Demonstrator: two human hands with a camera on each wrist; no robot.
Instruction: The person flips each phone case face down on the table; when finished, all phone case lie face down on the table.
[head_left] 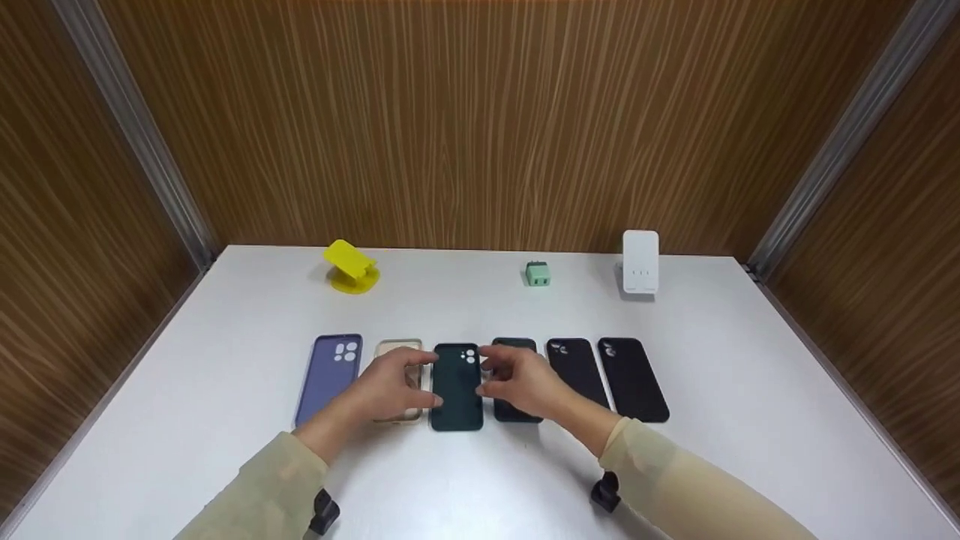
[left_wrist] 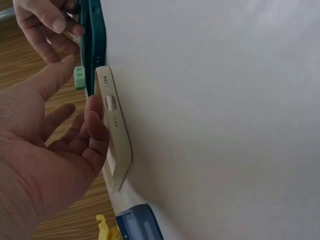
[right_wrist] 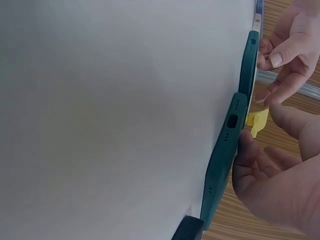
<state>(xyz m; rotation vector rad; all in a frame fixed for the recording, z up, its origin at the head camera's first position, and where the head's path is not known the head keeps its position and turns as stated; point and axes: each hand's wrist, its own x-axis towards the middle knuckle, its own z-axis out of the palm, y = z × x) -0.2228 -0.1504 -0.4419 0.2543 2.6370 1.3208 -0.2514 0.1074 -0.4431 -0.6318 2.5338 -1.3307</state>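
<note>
A dark green phone case [head_left: 457, 394] lies flat in the middle of a row, between both hands. My left hand [head_left: 386, 386] reaches over a beige phone case [left_wrist: 118, 140], its thumb and forefinger spread at the green case's left edge. At the right edge, the thumb and forefinger of my right hand [head_left: 529, 381] are spread likewise, the hand above a second green phone case [right_wrist: 220, 155]. The fingertips look close to or touching the edges; contact is unclear. Both hands partly hide the cases beneath them, and neither holds anything up.
A purple phone case [head_left: 328, 379] ends the row at left; two black phone cases, one [head_left: 577, 367] beside another [head_left: 634, 379], end it at right. Behind stand a yellow phone stand [head_left: 351, 262], a green charger plug [head_left: 538, 274] and a white stand [head_left: 640, 262]. Wood-grain panels enclose the white table [head_left: 225, 330].
</note>
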